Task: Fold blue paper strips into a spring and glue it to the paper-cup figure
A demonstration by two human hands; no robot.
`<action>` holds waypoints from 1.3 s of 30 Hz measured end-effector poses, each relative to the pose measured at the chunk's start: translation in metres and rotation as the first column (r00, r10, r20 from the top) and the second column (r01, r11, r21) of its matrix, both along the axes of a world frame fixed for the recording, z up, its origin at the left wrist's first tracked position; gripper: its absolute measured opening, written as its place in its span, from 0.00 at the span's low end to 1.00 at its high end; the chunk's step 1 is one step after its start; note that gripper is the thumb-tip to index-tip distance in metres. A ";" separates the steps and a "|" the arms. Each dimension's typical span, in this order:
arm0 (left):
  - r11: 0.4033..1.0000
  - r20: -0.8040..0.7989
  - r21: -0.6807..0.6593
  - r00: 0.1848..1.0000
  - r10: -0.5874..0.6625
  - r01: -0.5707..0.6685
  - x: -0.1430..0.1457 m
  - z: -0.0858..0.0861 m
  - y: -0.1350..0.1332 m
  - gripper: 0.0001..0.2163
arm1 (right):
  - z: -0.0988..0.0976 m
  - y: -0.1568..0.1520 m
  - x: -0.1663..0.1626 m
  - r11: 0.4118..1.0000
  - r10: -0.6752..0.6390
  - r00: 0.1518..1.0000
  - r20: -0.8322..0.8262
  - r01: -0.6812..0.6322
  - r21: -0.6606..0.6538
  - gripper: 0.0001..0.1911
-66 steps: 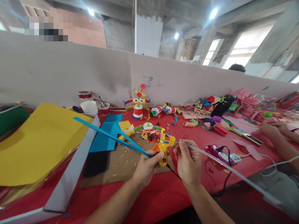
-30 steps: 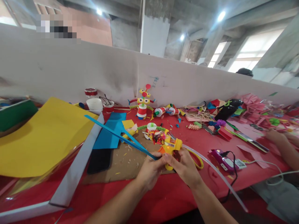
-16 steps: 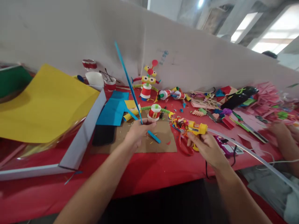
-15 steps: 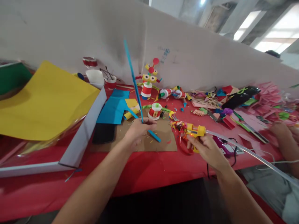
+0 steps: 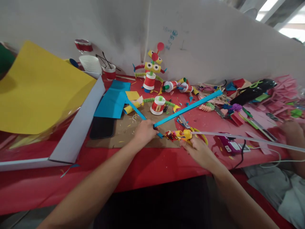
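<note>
Between its fingers my left hand (image 5: 146,132) pinches a long blue paper strip (image 5: 190,108), which slants up to the right. A second blue strip (image 5: 136,109) runs beneath that hand, across the brown cardboard (image 5: 126,133). My right hand (image 5: 197,149) is wrapped round a yellow glue gun (image 5: 182,134), whose nozzle points left, close to the strips near my left hand. A long clear glue stick (image 5: 238,137) sticks out of its back. Just behind my hands stands a red and white paper cup (image 5: 158,105) with green folded paper arms.
At left, a yellow sheet (image 5: 47,92) lies over a white-edged box (image 5: 78,121). Blue paper (image 5: 113,100) and a black phone (image 5: 102,128) are beside the cardboard. Cup figures (image 5: 149,81) stand near the wall. Scissors (image 5: 183,121) lie behind the glue gun. Another person's hand (image 5: 290,130) is far right.
The held blue strip has swung from nearly upright to slanting right. My right hand has brought the glue gun left, nearer my left hand. The view has shifted slightly.
</note>
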State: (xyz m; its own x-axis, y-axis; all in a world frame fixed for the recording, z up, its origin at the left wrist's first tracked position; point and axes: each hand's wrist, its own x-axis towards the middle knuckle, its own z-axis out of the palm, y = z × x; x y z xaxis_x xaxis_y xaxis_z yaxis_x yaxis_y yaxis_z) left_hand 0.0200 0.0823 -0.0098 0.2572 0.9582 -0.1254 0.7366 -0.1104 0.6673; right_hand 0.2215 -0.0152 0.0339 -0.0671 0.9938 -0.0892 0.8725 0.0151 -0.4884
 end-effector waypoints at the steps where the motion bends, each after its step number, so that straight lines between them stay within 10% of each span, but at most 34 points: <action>1: 1.000 0.002 0.002 1.000 -0.008 0.008 0.000 0.000 0.000 0.05 | 0.000 0.001 -0.001 1.000 -0.004 1.000 0.012 0.004 -0.002 0.16; 39: 0.998 0.033 -0.056 0.999 0.029 -0.028 0.000 0.000 0.004 0.04 | 0.011 0.021 -0.001 0.995 0.081 0.965 0.251 -0.095 0.043 0.15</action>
